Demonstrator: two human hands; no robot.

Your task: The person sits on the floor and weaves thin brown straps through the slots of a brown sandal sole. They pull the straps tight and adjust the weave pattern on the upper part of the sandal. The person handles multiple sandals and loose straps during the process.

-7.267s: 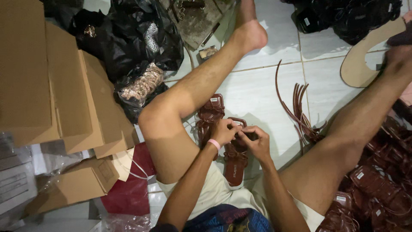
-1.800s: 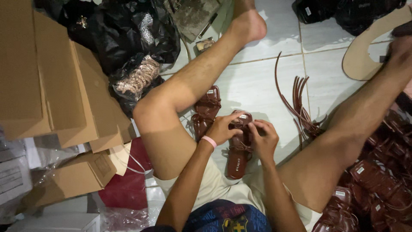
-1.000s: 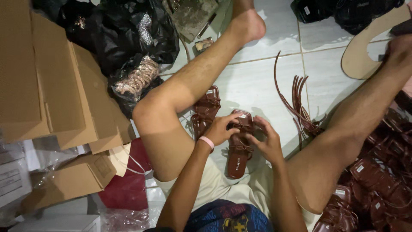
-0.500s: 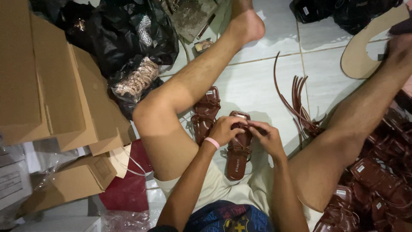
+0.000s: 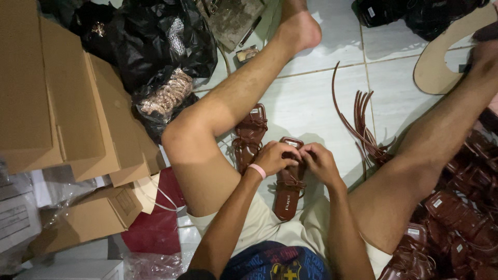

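I sit on a tiled floor with my legs spread. A brown strappy sandal [image 5: 288,194] lies between my thighs, toe end away from me. My left hand [image 5: 272,157], with a pink band on the wrist, and my right hand [image 5: 320,162] meet over its front straps, fingers pinched on them. A second brown sandal [image 5: 250,130] rests flat on the floor just left of my left hand, beside my left knee.
Loose brown straps [image 5: 363,122] lie right of my hands. Several brown sandals [image 5: 459,218] are piled by my right leg. Cardboard boxes [image 5: 62,103] stack at the left, black plastic bags [image 5: 155,41] behind them. A tan sole cutout [image 5: 446,52] lies at the far right.
Both hands have stayed on the sandal's front straps, with only small finger shifts. The sandal and my legs have barely moved.
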